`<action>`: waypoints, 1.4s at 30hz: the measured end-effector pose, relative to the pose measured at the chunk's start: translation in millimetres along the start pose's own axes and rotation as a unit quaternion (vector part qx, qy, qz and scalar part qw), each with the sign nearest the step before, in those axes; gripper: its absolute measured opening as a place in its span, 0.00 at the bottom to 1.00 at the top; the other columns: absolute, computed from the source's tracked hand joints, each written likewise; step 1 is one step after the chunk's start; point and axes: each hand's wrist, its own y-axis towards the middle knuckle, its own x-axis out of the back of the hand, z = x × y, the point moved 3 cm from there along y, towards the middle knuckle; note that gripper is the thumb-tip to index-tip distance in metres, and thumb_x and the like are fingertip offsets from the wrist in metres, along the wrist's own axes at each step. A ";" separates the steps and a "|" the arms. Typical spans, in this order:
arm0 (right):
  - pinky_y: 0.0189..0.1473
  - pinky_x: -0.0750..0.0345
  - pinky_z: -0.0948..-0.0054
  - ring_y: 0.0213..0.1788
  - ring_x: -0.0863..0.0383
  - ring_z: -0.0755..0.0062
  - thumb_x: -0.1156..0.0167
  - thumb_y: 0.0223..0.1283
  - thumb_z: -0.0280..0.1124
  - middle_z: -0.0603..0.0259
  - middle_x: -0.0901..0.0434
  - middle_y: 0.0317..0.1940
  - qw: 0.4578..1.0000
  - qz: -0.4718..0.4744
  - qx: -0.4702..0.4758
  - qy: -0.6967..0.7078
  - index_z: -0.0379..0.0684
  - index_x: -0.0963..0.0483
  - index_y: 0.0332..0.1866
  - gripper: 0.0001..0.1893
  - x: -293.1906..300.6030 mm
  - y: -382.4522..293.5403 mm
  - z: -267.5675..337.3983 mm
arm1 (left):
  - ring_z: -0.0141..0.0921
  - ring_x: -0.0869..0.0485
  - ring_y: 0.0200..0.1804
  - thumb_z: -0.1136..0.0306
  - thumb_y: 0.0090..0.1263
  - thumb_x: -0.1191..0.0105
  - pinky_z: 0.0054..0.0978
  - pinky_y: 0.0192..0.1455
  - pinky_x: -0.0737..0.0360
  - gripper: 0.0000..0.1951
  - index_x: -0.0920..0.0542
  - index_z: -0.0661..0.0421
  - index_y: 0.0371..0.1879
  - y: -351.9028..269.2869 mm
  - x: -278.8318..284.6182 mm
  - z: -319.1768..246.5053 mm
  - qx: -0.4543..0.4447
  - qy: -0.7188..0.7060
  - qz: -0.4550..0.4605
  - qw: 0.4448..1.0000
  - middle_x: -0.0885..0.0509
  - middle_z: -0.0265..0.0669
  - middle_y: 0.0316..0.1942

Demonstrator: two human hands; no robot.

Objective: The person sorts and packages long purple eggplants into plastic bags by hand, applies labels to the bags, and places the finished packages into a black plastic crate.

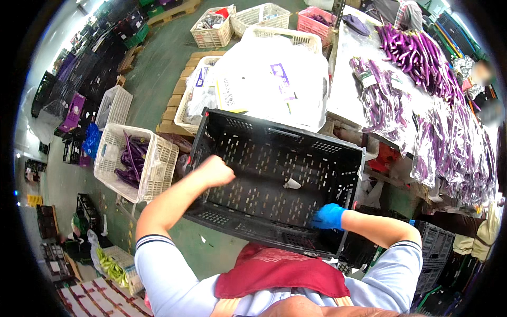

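Observation:
In front of me is a black perforated plastic crate (273, 170), tilted so that its inside shows. A small white scrap (292, 184) lies in it. My left hand (216, 171), bare and curled, is over the crate's left end; whether its fingers touch anything is hidden. My right hand (329, 216), in a blue glove, is inside the near right corner against the crate, its fingertips blurred. Beyond the crate, white sheets with purple print (257, 87) cover white baskets. On the table at right lie loose purple eggplants (424, 59) and eggplants in clear bags (380, 95).
A white plastic basket (103, 170) of eggplants stands left of the crate. A wooden pallet (182, 91) lies under the covered baskets. Folded black crates (433, 253) are stacked at lower right. People are partly visible beyond the table's right side. Green vegetables (109, 263) lie at lower left.

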 end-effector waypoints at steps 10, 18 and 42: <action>0.26 0.32 0.62 0.23 0.30 0.52 0.48 0.49 0.38 0.54 0.31 0.17 0.885 -0.442 -0.145 0.027 0.42 0.33 0.18 0.12 12.7 -55.7 -34.0 | 0.42 0.26 0.21 0.61 0.51 0.51 0.37 0.27 0.30 0.14 0.27 0.58 0.10 -24.6 -14.8 16.1 0.035 -0.070 -0.107 0.991 0.26 0.43 0.13; 0.45 0.33 0.70 0.43 0.31 0.70 0.41 0.44 0.33 0.57 0.29 0.38 0.558 -0.461 -0.159 0.671 0.34 0.38 0.49 0.25 -72.9 -80.6 -59.0 | 0.42 0.25 0.26 0.60 0.50 0.49 0.36 0.29 0.30 0.12 0.25 0.58 0.18 -4.1 19.4 -156.8 -0.015 -0.289 0.025 0.957 0.25 0.44 0.18; 0.31 0.31 0.82 0.29 0.27 0.82 0.49 0.54 0.35 0.64 0.24 0.31 0.558 -0.480 0.104 0.669 0.39 0.29 0.39 0.11 29.2 -218.5 -207.6 | 0.37 0.30 0.46 0.69 0.46 0.48 0.33 0.45 0.31 0.19 0.26 0.48 0.42 -32.9 -13.5 -279.5 0.065 -0.098 0.195 0.974 0.25 0.34 0.40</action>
